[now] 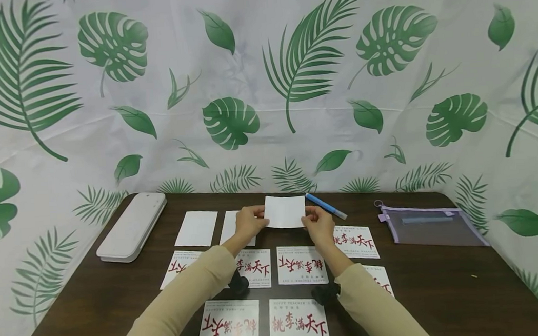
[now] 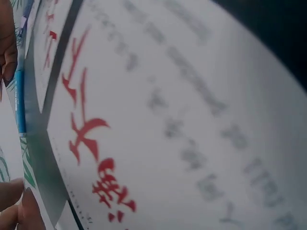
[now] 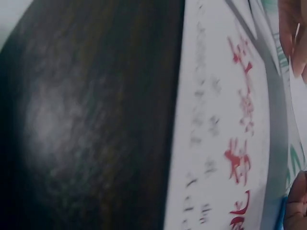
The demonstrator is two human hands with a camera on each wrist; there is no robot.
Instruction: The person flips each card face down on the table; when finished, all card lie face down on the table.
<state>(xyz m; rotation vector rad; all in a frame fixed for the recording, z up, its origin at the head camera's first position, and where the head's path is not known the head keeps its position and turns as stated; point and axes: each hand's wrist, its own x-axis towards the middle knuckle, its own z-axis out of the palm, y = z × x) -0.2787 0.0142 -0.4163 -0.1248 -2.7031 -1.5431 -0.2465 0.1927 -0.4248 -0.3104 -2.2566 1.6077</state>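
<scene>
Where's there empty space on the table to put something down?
The biggest bare patch of table is on the right, in front of the pouch and beside the cards, with just a tiny speck. Another lies left, in front of the case. The middle is crowded with cards.

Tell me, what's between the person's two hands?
A white card, held at its sides by the left hand and right hand; the head view shows it.

Left hand and right hand pinching white card, red-lettered cards on dark table
</scene>
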